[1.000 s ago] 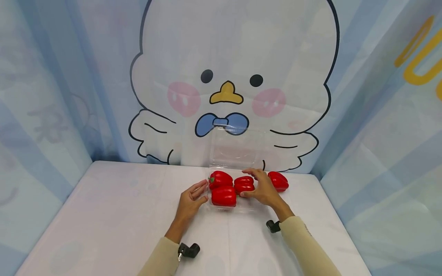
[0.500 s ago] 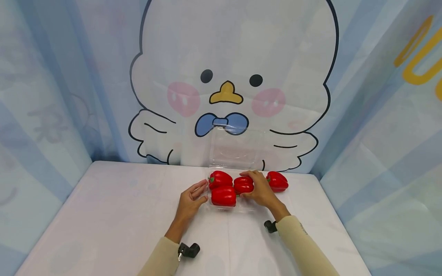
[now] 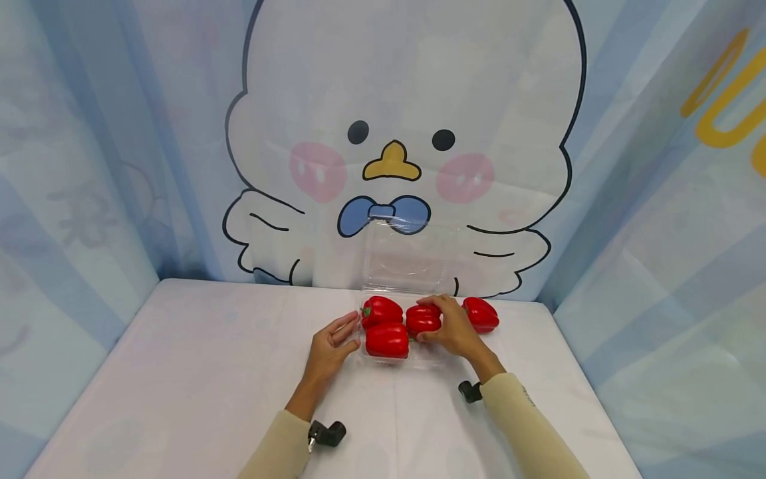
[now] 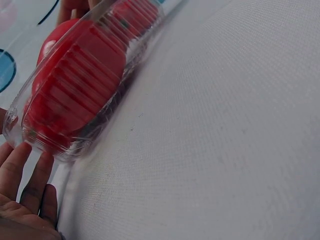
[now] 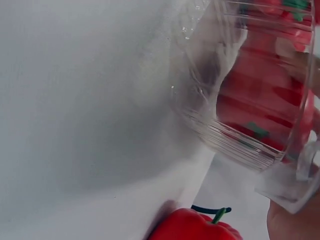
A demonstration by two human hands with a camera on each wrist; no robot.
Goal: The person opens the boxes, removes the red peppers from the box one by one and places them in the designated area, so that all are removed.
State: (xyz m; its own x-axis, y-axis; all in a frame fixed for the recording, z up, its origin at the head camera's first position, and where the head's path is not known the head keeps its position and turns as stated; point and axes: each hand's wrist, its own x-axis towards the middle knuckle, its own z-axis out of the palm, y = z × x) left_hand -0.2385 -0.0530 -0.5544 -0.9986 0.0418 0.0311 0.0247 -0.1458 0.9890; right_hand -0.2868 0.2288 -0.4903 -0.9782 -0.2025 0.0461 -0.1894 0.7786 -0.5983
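Observation:
A clear plastic clamshell box (image 3: 433, 360) stands at the back of the table, its lid (image 3: 407, 256) raised against the backdrop. Inside lie a back-left red bell pepper (image 3: 382, 311), a front red bell pepper (image 3: 387, 340) and a third red bell pepper (image 3: 421, 319) on the right. My right hand (image 3: 453, 326) grips that third one between thumb and fingers. At the box's left end, my left hand (image 3: 328, 347) rests extended fingertips on the plastic, as the left wrist view shows. Another red bell pepper (image 3: 481, 315) lies outside, right of the box, partly behind my right hand.
The white-covered table (image 3: 209, 372) ends at a back edge close behind the box. A printed curtain (image 3: 509, 80) with a cartoon bird hangs there, and more curtain closes both sides. A black camera (image 3: 328, 434) sits on my left wrist, another (image 3: 470, 391) on my right.
My right hand has shifted slightly left and closed in on the right-hand pepper in the box, which has barely moved. My left hand stays in place.

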